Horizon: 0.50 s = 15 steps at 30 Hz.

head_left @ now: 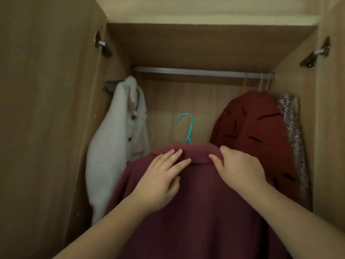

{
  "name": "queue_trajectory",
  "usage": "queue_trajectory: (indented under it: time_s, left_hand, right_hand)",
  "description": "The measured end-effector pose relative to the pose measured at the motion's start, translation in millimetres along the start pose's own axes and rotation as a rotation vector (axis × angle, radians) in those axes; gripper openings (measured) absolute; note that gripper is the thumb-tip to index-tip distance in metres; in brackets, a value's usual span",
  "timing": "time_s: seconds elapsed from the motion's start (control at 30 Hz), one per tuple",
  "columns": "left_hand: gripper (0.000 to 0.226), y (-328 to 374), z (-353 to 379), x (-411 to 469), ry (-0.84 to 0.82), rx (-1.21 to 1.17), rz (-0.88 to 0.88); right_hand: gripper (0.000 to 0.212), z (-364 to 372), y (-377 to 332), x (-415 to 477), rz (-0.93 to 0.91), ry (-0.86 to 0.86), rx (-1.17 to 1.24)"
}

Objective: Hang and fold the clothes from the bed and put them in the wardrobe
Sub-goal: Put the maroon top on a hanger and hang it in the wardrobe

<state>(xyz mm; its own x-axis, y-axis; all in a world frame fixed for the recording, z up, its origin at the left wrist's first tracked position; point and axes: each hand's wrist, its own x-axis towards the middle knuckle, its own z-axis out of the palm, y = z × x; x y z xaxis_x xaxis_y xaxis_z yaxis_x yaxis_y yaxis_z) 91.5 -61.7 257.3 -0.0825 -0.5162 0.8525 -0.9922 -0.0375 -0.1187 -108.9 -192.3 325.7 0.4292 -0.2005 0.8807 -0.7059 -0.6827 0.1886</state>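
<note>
A maroon collared shirt point(196, 212) sits on a teal hanger point(187, 128), whose hook pokes up above the collar, below the grey wardrobe rail point(196, 71) and not touching it. My left hand point(160, 178) lies on the shirt's left shoulder with straight fingers touching the collar. My right hand point(240, 167) grips the right side of the collar, thumb and curled fingers around the fabric. The shirt fills the lower middle of the view, in front of the open wardrobe.
A white buttoned jacket point(115, 146) hangs at the wardrobe's left side. A rust-red garment point(250, 131) and a patterned one point(293, 131) hang on the rail's right end. Both wooden doors point(46, 109) stand open. The rail's middle stretch is bare.
</note>
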Motion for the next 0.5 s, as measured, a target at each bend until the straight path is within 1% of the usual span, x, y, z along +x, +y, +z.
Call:
queue_trajectory:
  time_s: [0.13,0.33,0.5]
  left_hand:
    - [0.063,-39.2,69.9,56.0,0.016,0.058,0.058]
    - [0.063,-76.6,155.0,145.4,0.078,-0.042,0.089]
    - [0.064,-85.8,191.3,225.9,0.167,-0.125,0.148]
  right_hand:
    - [0.039,39.6,16.2,40.0,0.045,0.017,-0.109]
    - [0.036,92.3,40.4,105.8,0.111,0.05,-0.288]
    - [0.038,100.3,68.7,157.7,0.164,0.089,-0.402]
